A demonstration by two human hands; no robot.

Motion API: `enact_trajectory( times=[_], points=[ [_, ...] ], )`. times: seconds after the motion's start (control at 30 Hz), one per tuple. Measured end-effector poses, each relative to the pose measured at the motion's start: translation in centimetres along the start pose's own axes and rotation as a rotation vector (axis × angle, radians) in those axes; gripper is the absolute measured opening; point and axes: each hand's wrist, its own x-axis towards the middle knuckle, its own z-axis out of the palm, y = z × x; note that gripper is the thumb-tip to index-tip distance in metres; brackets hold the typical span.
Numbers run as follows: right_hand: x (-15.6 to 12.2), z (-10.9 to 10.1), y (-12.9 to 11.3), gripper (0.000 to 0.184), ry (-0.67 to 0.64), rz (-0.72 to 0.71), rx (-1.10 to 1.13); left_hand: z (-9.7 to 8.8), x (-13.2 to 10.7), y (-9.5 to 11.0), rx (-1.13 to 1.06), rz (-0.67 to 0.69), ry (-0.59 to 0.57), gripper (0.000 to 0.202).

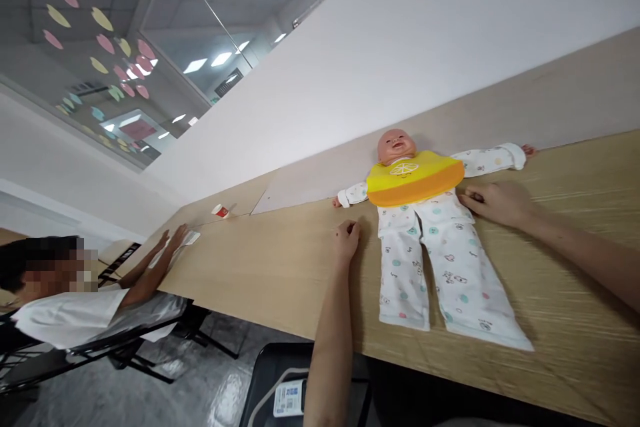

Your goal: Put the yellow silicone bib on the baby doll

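Observation:
A baby doll (pixel 397 145) lies on its back on the wooden table, its arms spread wide. It wears a yellow and orange bib (pixel 416 180) with a lemon-slice print, over a white patterned top whose sleeves (pixel 493 160) show. White patterned pants (pixel 453 267) cover its legs, the two legs apart. My left hand (pixel 347 238) rests on the table beside the pants, fingers curled in, with nothing visible in it. On the other side, my right hand (pixel 495 203) is also curled, its fingertips close against the clothing below the bib; whether they touch it I cannot tell.
A wooden table (pixel 270 260) runs along a white wall. Further left stands a red and white paper cup (pixel 220 211). A seated person in a white shirt (pixel 75 313) has both hands near a white object (pixel 192 237) on the table. A black chair (pixel 270 367) is below my left arm.

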Motion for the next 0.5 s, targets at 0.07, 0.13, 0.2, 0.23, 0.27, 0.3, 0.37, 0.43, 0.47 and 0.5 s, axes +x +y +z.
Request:
enact_trajectory(
  times=[0.07, 0.13, 0.2, 0.23, 0.27, 0.3, 0.37, 0.43, 0.47, 0.5],
  points=[
    [0.0, -0.1, -0.1, 0.034, -0.003, 0.002, -0.011, 0.1, 0.1, -0.2, -0.002, 0.001, 0.009, 0.025],
    [-0.1, -0.3, -0.2, 0.035, -0.001, 0.002, -0.024, 0.1, 0.2, -0.2, 0.002, 0.008, 0.023, 0.023],
    [-0.2, -0.6, -0.3, 0.035, 0.012, -0.014, -0.035, 0.1, 0.2, -0.2, 0.023, 0.030, 0.029, 0.023],
    [-0.2, -0.7, -0.4, 0.035, 0.021, -0.021, -0.040, 0.0, 0.2, -0.1, 0.040, 0.050, 0.020, 0.024],
    [-0.3, -0.8, -0.5, 0.036, 0.027, -0.033, -0.042, 0.0, 0.3, -0.1, 0.051, 0.056, 0.016, 0.024],
    [-0.3, -0.9, -0.7, 0.037, 0.034, -0.034, -0.042, -0.1, 0.3, 0.0, 0.062, 0.043, 0.018, 0.025],
    [-0.4, -1.2, -1.0, 0.036, 0.019, -0.039, -0.046, -0.2, 0.5, 0.2, 0.081, 0.029, 0.023, 0.026],
    [-0.3, -1.7, -1.4, 0.034, 0.001, -0.025, -0.059, -0.2, 0.6, 0.8, 0.076, 0.019, -0.002, 0.027],
    [-0.3, -2.0, -1.6, 0.033, -0.008, -0.016, -0.071, -0.2, 0.7, 1.1, 0.076, 0.010, -0.008, 0.028],
    [-0.2, -2.2, -1.9, 0.031, -0.019, -0.004, -0.081, -0.2, 0.8, 1.4, 0.082, -0.015, -0.006, 0.029]
  ],
)
